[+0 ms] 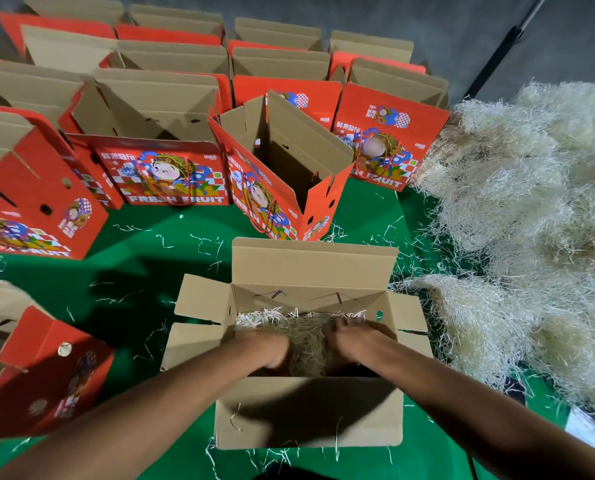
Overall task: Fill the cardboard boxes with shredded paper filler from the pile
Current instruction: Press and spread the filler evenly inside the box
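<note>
The shredded paper filler [304, 336] looks feather-light, springy and tangled, so I judge it best gathered in loose double handfuls from underneath, since thin strands shed easily when pinched. It is pale straw-coloured and fine, and sits as a shallow nest inside the open cardboard box [308, 410] nearest the person. Both hands are down in that box: the left hand [271, 351] and right hand [349, 337] press into the filler, though whether their fingers clutch strands or lie flat I cannot tell. The big pile [531, 220] lies just right of the box on the green table [133, 271], with red fruit boxes [164, 174] standing open behind.
</note>
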Action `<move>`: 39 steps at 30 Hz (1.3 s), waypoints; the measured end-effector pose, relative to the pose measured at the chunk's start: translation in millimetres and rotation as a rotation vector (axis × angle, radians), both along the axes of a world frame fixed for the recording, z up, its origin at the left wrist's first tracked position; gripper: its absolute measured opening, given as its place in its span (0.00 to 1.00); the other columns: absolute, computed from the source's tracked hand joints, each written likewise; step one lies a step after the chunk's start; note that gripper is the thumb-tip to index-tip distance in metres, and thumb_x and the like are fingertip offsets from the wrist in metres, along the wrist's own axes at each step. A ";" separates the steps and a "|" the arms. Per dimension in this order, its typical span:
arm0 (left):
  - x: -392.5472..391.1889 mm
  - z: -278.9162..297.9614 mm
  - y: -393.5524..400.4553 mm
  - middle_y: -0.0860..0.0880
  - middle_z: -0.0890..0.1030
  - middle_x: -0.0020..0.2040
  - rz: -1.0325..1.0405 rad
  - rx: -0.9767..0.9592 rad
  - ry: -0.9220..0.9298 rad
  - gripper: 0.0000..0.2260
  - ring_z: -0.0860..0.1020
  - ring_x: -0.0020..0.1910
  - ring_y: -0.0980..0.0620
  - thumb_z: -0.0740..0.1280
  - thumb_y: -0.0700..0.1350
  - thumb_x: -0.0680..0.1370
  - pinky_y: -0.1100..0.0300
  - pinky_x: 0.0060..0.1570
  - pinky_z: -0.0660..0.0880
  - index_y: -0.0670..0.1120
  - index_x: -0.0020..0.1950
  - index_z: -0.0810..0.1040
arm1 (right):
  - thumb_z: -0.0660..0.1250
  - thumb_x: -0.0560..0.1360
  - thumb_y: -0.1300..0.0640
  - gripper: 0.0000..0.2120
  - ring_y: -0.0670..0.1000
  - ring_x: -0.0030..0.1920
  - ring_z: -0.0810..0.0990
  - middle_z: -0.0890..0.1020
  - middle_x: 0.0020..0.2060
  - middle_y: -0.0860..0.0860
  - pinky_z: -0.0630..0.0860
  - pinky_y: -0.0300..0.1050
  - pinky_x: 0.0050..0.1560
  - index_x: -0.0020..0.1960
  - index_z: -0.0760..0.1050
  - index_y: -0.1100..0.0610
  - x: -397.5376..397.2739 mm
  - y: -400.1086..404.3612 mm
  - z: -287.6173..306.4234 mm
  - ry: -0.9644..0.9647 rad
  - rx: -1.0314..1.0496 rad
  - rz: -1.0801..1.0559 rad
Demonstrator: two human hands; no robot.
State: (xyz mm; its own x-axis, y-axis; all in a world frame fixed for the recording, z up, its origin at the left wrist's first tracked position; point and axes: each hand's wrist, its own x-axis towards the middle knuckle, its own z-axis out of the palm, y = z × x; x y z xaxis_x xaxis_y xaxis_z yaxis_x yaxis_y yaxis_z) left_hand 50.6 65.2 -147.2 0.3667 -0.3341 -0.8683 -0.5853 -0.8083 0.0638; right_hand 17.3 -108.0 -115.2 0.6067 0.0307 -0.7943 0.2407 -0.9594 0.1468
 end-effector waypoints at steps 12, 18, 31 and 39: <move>0.6 42.4 -25.0 0.46 0.78 0.50 0.693 -0.449 -0.005 0.09 0.77 0.49 0.47 0.60 0.49 0.76 0.57 0.44 0.72 0.46 0.53 0.71 | 0.65 0.74 0.51 0.22 0.59 0.61 0.78 0.79 0.62 0.57 0.74 0.51 0.61 0.66 0.73 0.55 -0.8 8.4 18.8 -0.298 0.401 -0.239; 13.3 36.3 -14.0 0.46 0.83 0.51 0.785 -0.484 -0.070 0.10 0.80 0.50 0.49 0.63 0.37 0.79 0.58 0.53 0.77 0.44 0.53 0.84 | 0.61 0.79 0.56 0.22 0.58 0.57 0.79 0.79 0.61 0.58 0.74 0.49 0.56 0.73 0.67 0.50 -12.8 2.3 7.4 -0.059 0.349 -0.329; 7.1 46.0 10.8 0.44 0.79 0.62 -0.248 -0.207 -0.514 0.16 0.78 0.62 0.43 0.65 0.34 0.77 0.48 0.56 0.77 0.44 0.63 0.79 | 0.61 0.78 0.63 0.15 0.62 0.62 0.77 0.78 0.61 0.60 0.73 0.55 0.62 0.63 0.76 0.57 -9.1 19.9 15.7 -0.334 0.210 -0.148; 11.8 39.7 11.3 0.46 0.75 0.67 -0.312 0.100 -0.335 0.18 0.74 0.67 0.44 0.69 0.45 0.78 0.49 0.62 0.73 0.46 0.67 0.74 | 0.57 0.82 0.57 0.16 0.59 0.62 0.79 0.80 0.63 0.59 0.75 0.51 0.58 0.65 0.77 0.60 0.1 10.9 3.3 -0.186 0.095 0.013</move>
State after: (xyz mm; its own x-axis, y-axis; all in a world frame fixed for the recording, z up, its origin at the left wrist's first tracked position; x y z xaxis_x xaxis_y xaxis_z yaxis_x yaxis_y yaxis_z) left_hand 62.4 76.4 -107.5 0.5276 -0.3940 -0.7526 -0.7765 -0.5829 -0.2393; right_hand 17.4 -97.1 -112.0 0.7418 0.1090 -0.6617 0.2304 -0.9681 0.0987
